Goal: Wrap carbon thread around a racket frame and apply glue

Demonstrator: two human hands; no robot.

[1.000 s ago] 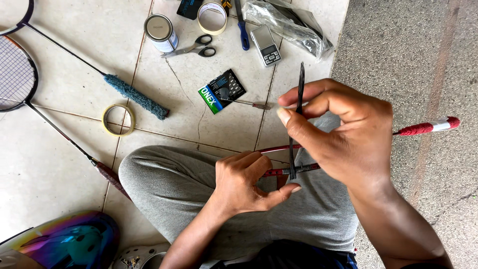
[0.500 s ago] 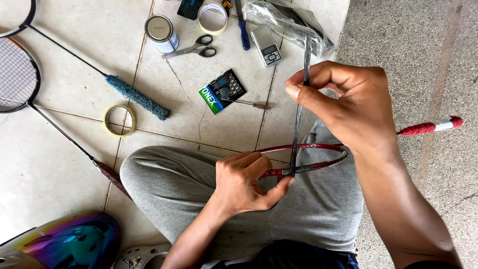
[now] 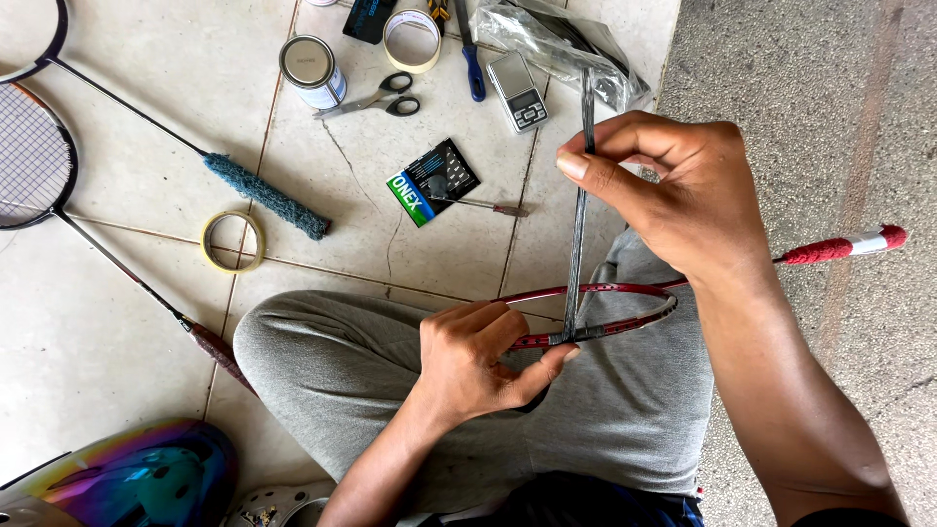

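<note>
Item: grip and surroundings. Your left hand (image 3: 478,366) is closed around the near rim of the dark red, unstrung badminton racket frame (image 3: 625,293), thumb pressed where a flat grey strip of tape (image 3: 579,210) meets the rim; the frame lies across your grey-trousered lap (image 3: 371,381), its red-wrapped handle (image 3: 844,247) pointing right over the rough concrete. Your right hand (image 3: 683,195) pinches the strip's free end between thumb and fingers, drawn taut and away from you. To lay it well, in my judgement: keep the thumb pinning the start so it cannot creep, hold the tension even, keep the strip flat and untwisted, and feed it square to the rim. Outward, on the tiled floor (image 3: 117,332): a black and green packet (image 3: 431,182) with a thin awl (image 3: 483,205) just beside it; far, a small pocket scale (image 3: 517,90), black-handled scissors (image 3: 376,98), a small tin can (image 3: 310,70), a roll of pale tape (image 3: 411,39), a blue-handled tool (image 3: 471,54), a clear plastic bag (image 3: 566,44). Left: a yellowish tape ring (image 3: 232,241), and two further rackets, one with a teal towel grip (image 3: 265,195), one strung (image 3: 34,156).
</note>
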